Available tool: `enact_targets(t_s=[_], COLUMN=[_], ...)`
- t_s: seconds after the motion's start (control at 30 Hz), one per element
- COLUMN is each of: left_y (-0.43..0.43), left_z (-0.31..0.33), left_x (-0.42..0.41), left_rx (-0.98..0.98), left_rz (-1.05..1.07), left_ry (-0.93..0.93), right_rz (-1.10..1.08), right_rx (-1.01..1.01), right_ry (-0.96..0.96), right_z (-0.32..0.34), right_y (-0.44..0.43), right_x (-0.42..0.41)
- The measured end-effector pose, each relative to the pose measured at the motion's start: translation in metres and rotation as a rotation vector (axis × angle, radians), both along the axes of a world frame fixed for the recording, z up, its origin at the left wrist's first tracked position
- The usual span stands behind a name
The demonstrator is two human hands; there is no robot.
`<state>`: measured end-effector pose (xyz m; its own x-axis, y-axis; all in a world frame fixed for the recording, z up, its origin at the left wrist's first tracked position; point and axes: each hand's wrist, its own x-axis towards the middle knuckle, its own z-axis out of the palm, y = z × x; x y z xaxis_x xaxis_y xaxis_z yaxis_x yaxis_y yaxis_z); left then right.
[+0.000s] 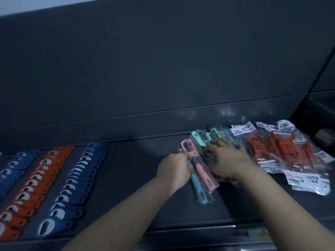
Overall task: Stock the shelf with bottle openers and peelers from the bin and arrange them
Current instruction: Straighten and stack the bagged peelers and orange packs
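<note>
Pastel peelers (pixel 201 172): lying in clear packets on the shelf, at about 4 o'clock in our view, with pink, teal and mint handles overlapping and the long handle ends pointing toward 5 o'clock.
Left grip (pixel 173 169): we are curling our fingers round the 9 o'clock side of that pile, taking hold of the pink and teal packets.
Right grip (pixel 226 159): we are laying it on top of the pile from the 3 o'clock side, fingers bent and spread over the mint packets; blur is keeping us from telling whether it is closing round them or only pressing down.
Orange peelers (pixel 275 149): sitting in a loose heap of clear packets with white labels, touching the pastel pile at its 3 o'clock.
Bottle openers (pixel 76 178): lying in three overlapping rows at 8 o'clock, blue, orange, blue, each row running toward 1 o'clock, well apart from both our hands.
Shelf (pixel 136 178): dark and flat, carrying everything we are seeing, with a bare strip lying between the openers and the peelers.
Back panel (pixel 163 69): dark, rising behind the shelf at 12 o'clock.
</note>
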<state>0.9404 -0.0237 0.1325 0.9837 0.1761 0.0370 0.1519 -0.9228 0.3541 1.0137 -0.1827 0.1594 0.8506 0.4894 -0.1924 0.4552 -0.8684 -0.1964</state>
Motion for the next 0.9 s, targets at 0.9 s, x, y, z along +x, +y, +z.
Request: enact_targets(t_s=[0.9], left_y=[0.073], left_z=[-0.004], left_x=[-0.036], left_rx=[0.103], left_rz=[-0.197], left_ry=[0.028], right_rz=[0.002], right_rx=[0.14], right_ry=[-0.188], right_z=[-0.022], right_y=[0.04], right_x=[-0.037])
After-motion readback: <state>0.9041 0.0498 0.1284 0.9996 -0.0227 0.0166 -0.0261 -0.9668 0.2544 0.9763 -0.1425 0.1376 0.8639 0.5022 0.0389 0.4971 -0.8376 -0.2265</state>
